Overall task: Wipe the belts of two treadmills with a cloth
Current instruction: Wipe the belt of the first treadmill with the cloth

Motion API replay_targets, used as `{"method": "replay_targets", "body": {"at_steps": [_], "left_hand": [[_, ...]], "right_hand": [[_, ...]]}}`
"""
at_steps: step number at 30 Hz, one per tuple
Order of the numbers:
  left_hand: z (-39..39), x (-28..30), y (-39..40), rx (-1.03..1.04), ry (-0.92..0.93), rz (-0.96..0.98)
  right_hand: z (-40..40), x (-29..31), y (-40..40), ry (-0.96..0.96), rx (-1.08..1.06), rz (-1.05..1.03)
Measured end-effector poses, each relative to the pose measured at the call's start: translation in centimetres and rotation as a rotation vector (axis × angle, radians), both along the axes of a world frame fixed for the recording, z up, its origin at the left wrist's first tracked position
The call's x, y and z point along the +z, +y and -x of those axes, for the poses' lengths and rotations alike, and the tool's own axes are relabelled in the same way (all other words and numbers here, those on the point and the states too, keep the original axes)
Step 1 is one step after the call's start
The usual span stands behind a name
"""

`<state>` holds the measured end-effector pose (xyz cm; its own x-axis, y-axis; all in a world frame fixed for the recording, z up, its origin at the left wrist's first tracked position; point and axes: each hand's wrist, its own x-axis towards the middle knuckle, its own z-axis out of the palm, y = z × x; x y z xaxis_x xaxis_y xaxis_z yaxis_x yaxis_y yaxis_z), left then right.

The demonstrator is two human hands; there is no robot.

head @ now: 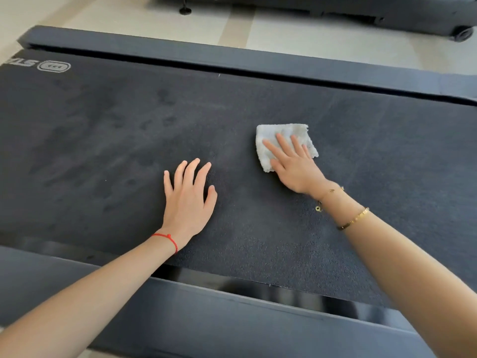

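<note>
Your right hand (pixel 294 164) lies flat on a pale grey cloth (pixel 285 144), fingers spread and pressing it down onto the dark belt (pixel 103 125) of the treadmill in front of you; the hand is open, palm down, not gripping the cloth but holding it under the fingers and palm. The cloth is folded into a rough square and sits on the right half of the belt, about midway between the far side rail (pixel 232 56) and the near side rail (pixel 206 313), its far edge and right corner showing past your fingertips. Your left hand (pixel 189 195) rests on the bare belt just left of the cloth, apart from it, fingers open and slightly curled with the tips touching the surface; it holds nothing. A red string bracelet (pixel 167 240) circles your left wrist, and on your right arm there is a thin gold chain (pixel 329 195) at the wrist and a gold bangle (pixel 353 219) a little further up the forearm. The belt left of your hands shows dull smudges and streaks, and a white logo (pixel 53 66) is printed near its far left corner. Beyond the far rail lies a light tiled floor (pixel 322 34), and the dark base of a second treadmill (pixel 387 14) runs along the top edge, with a small wheel (pixel 462 34) at its right end
</note>
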<state>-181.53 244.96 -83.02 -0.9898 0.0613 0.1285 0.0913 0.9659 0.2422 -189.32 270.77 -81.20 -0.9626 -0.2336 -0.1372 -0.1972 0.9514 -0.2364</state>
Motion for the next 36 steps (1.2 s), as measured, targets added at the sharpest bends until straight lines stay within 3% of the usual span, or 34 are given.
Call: {"method": "replay_targets", "body": {"at_steps": [5,12,18,21,28,36], "left_hand": [[0.2,-0.1,0.1,0.012,0.021,-0.008],[-0.3,0.5,0.1,0.009,-0.023,0.005],[-0.7,1.8,-2.7,-0.125,-0.133,0.266],[-0.7,2.9,-5.5,-0.125,-0.136,0.301],[1.3,3.0,-11.2,0.01,-0.151,0.247],[4.3,1.5,-18.0,-0.012,-0.117,0.212]], "right_hand": [[4.1,0.1,-3.6,-0.043,-0.008,-0.012],[-4.9,-0.4,-4.9,0.042,0.266,0.0],[-2.3,0.4,-1.1,-0.029,0.13,0.028],[1.8,0.6,-1.7,-0.033,0.034,0.004],[7.1,0.4,-9.1,-0.047,0.069,-0.027],[5.4,-1.2,-18.3,0.069,0.278,-0.002]]}}
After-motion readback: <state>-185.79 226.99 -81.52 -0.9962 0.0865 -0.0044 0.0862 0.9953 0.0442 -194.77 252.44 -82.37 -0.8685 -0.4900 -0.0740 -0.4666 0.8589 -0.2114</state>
